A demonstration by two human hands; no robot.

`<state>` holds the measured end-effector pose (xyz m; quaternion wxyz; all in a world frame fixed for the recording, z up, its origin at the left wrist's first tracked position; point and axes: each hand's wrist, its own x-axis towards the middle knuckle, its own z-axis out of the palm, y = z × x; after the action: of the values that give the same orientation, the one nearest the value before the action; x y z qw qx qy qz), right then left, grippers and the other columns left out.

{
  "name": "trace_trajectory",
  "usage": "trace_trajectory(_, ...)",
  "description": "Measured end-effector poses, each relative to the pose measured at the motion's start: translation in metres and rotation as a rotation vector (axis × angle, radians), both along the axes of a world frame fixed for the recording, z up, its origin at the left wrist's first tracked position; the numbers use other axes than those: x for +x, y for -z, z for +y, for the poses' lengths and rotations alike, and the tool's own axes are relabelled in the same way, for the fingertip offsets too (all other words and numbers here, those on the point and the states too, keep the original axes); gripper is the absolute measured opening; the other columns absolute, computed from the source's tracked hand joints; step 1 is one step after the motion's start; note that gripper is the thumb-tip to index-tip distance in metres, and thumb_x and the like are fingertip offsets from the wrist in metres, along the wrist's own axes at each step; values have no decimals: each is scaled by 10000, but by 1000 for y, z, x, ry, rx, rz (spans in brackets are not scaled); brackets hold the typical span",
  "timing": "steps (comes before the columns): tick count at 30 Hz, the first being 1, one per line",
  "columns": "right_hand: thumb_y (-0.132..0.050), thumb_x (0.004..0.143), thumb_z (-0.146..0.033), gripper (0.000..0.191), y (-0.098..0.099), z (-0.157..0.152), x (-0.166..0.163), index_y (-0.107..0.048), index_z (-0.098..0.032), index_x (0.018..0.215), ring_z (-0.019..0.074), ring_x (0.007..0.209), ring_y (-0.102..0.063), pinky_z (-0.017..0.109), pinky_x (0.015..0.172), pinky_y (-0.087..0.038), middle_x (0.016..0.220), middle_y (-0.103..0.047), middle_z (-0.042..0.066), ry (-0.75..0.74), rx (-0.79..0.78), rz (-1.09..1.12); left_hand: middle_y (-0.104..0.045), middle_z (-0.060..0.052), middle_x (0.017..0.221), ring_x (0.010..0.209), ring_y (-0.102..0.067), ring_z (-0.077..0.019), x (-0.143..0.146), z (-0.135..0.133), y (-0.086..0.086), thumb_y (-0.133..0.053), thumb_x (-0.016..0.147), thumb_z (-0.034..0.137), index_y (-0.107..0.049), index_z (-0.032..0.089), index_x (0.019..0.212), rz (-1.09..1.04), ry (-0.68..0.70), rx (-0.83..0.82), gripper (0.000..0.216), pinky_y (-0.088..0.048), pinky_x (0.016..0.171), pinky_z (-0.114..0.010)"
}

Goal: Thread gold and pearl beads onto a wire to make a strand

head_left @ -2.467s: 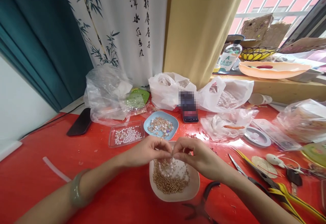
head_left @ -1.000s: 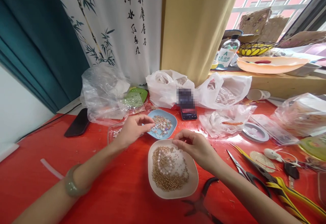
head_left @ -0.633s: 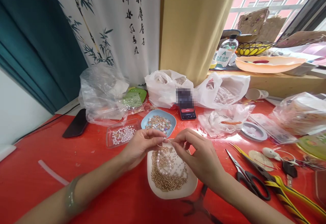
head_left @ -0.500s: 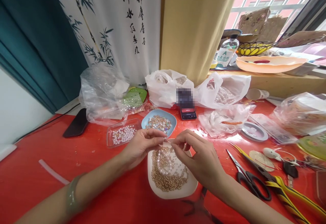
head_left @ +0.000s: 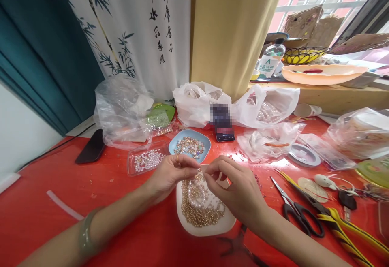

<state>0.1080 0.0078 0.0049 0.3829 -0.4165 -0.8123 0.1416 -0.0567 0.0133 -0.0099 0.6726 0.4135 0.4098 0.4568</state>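
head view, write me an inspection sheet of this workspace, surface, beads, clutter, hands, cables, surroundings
Surface: red tabletop, glossy, small specks scattered.
Beadwork: loop of pale beads hangs at white bowl of gold-coloured beads, touching or not unclear; blue dish and clear tray of beads farther back.
Clutter: plastic bags along the back, scissors and yellow-handled tool at right, dark phone-like device at left.
Hands: left hand and right hand pinch at the loop's top, fingertips almost meeting; exact grip too small to see.
Cables: black cable at far left.
Surroundings: curtains behind; barred window and crowded sill at right.
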Motion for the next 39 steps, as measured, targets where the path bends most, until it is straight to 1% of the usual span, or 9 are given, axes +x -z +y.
trace_trajectory(3, -483, 738, -183, 112, 1, -2, 0, -559, -172, 657, 104, 523, -520, 220, 481, -398, 624, -586, 16, 3, 28, -17, -625, 7, 674, 629, -533, -82, 1, -1, -1, -727, 571, 183, -662, 165, 669, 36, 9, 28, 119, -407, 619, -209)
trace_trajectory(10, -501, 787, -213, 109, 4, 0, 2, -569, -162, 719, 108, 578, -562, 223, 511, -438, 693, -618, 34, -147, 66, 22, -589, 13, 646, 599, -525, -79, -1, 1, -1, -723, 584, 200, -605, 144, 692, 7, 68, -11, 169, -396, 585, -208)
trace_trajectory(13, -494, 778, -158, 94, 4, 0, 2, -552, -162, 705, 104, 565, -556, 213, 494, -436, 672, -612, 30, -126, 159, 21, -598, 7, 654, 599, -528, -83, -1, 1, -1, -734, 568, 191, -589, 142, 717, -4, 68, -9, 214, -396, 590, -210)
trace_trajectory(16, -496, 759, -104, 110, 5, -2, 0, -524, -167, 673, 99, 539, -539, 207, 475, -423, 628, -592, 18, -83, 315, -15, -602, 8, 654, 599, -522, -80, 1, -1, -2, -737, 563, 172, -565, 142, 705, -30, 46, 5, 225, -389, 588, -201)
trace_trajectory(20, -487, 756, -67, 132, 11, -4, 1, -499, -183, 694, 99, 573, -541, 204, 508, -429, 642, -590, 13, -75, 447, -63, -585, 13, 633, 582, -501, -64, 4, -6, -2, -724, 584, 154, -552, 134, 678, -81, 40, 0, 197, -370, 561, -177)
trace_trajectory(28, -500, 748, -64, 145, 24, -6, 15, -527, -147, 863, 150, 611, -548, 256, 521, -445, 696, -617, 63, -222, 632, -188, -604, -10, 682, 632, -535, -80, 12, -16, 3, -742, 555, 172, -648, 131, 741, -131, 4, -154, 212, -394, 626, -202)
trace_trajectory(33, -437, 775, -74, 148, 21, -5, 15, -526, -164, 850, 144, 573, -552, 253, 503, -444, 664, -627, 59, -222, 648, -233, -618, -2, 656, 605, -535, -80, 15, -20, 6, -742, 549, 188, -643, 144, 659, -129, -30, -187, 154, -393, 604, -207)
trace_trajectory(36, -440, 786, -78, 119, 21, -3, 13, -510, -170, 813, 124, 565, -550, 223, 504, -448, 644, -612, 43, -215, 551, -176, -611, 11, 643, 590, -530, -70, 15, -21, 7, -744, 546, 183, -634, 148, 648, -128, -36, -192, 154, -392, 590, -198)
trace_trajectory(39, -450, 798, -100, 98, 21, -2, 10, -494, -185, 776, 108, 577, -555, 199, 509, -455, 648, -594, 24, -217, 394, -53, -606, 14, 636, 578, -528, -66, 14, -21, 8, -748, 543, 176, -622, 146, 635, -141, -29, -197, 159, -393, 572, -191)
